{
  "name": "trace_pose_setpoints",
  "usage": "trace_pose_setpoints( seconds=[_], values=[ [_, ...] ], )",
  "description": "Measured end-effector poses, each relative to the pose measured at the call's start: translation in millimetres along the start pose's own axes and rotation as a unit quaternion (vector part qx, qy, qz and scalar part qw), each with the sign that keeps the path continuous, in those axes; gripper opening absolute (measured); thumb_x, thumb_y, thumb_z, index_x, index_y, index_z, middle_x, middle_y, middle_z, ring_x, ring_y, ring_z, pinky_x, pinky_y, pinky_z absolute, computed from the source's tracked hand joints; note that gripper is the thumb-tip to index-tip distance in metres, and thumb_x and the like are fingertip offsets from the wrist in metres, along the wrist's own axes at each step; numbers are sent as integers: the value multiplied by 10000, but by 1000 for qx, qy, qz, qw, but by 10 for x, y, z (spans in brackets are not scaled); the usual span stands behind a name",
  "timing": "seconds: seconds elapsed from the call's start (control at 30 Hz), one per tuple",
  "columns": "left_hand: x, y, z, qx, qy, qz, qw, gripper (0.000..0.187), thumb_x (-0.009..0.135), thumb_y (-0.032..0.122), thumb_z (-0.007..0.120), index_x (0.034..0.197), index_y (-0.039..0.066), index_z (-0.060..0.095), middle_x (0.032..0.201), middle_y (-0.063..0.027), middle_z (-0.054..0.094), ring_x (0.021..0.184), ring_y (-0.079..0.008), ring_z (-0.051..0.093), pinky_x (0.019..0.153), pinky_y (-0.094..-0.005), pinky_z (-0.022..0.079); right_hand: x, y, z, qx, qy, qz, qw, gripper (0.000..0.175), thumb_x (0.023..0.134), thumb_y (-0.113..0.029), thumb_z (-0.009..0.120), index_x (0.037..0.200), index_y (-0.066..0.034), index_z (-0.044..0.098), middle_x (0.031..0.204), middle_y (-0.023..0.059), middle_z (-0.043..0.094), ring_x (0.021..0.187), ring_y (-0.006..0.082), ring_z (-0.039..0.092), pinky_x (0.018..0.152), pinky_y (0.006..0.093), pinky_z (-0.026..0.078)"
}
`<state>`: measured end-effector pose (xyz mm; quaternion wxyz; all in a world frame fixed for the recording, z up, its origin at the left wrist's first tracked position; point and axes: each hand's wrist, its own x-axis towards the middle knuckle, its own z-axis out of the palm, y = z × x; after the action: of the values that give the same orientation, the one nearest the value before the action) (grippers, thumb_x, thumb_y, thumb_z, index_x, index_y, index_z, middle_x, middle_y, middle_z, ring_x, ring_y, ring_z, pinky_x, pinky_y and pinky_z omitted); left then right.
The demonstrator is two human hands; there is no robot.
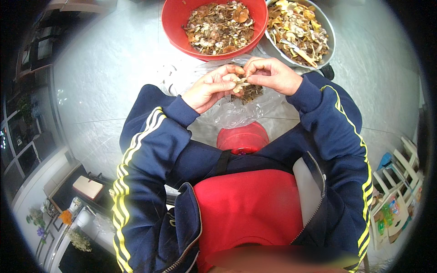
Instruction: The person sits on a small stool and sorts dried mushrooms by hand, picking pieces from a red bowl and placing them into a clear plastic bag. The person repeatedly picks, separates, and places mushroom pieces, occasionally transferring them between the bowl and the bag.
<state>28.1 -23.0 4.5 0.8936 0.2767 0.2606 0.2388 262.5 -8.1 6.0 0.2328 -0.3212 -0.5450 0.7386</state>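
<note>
Between the fingertips of my left hand [216,85] is a small pale mushroom piece [240,84]. My right hand [273,75] touches the same piece from the other side, with its thumb and index finger pinched together. Beneath both hands a clear plastic bag [235,114] lies spread out, with dark brown plant debris [252,94] on it. Beyond the bag stands a red plastic basin [174,37] holding brown and whitish mushroom pieces. To its right, a metal basin [333,37] holds yellow and tan mushrooms, and a knife with a pale handle [307,58] lies on top of them.
A red plastic container [242,136] stands between my legs, below the bag. The floor has grey tiles [102,75]. At the far right is a white rack [392,194] with plastic bottles. A cabinet with flowers and a box [87,187] is at the lower left.
</note>
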Motion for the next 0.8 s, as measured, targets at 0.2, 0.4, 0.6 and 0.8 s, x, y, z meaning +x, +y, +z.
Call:
trace_pose_setpoints(
  seconds=[0.2, 0.4, 0.6, 0.8],
  values=[
    [-1, 5, -8, 0, -8, -1, 1000, 433, 888, 122, 591, 1276, 19, 429, 1101, -49, 558, 968, -150, 569, 910, -338, 438, -3, -101, -27, -112, 21, -52, 992, 75, 865, -62, 593, 831, 2, 573, 958, 52, 540, 894, 137, 515, 798, 280, 422],
    [2, -18, -5, 2, -5, -7, 1000, 423, 892, 131, 590, 1271, 17, 439, 1094, -42, 552, 961, -133, 558, 914, -336, 435, -17, -202, -41, -221, 30, -134, 966, 72, 852, -57, 602, 818, -1, 572, 935, 73, 546, 890, 175, 532, 798, 296, 426],
    [8, -12, -12, -13, -9, -14, 1000, 405, 899, 127, 579, 1265, 17, 446, 1068, -35, 554, 946, -123, 554, 915, -341, 432, -35, -224, -63, -254, 31, -141, 956, 78, 846, -55, 606, 814, 3, 565, 914, 76, 543, 884, 189, 535, 800, 302, 428],
    [12, -2, -37, 4, -9, -7, 1000, 400, 900, 131, 581, 1261, 12, 453, 1006, -16, 566, 912, -112, 550, 903, -326, 426, -96, -356, -193, -284, 17, -106, 953, 84, 827, -50, 609, 789, 0, 554, 902, 77, 537, 879, 196, 533, 801, 307, 428]
  ],
)
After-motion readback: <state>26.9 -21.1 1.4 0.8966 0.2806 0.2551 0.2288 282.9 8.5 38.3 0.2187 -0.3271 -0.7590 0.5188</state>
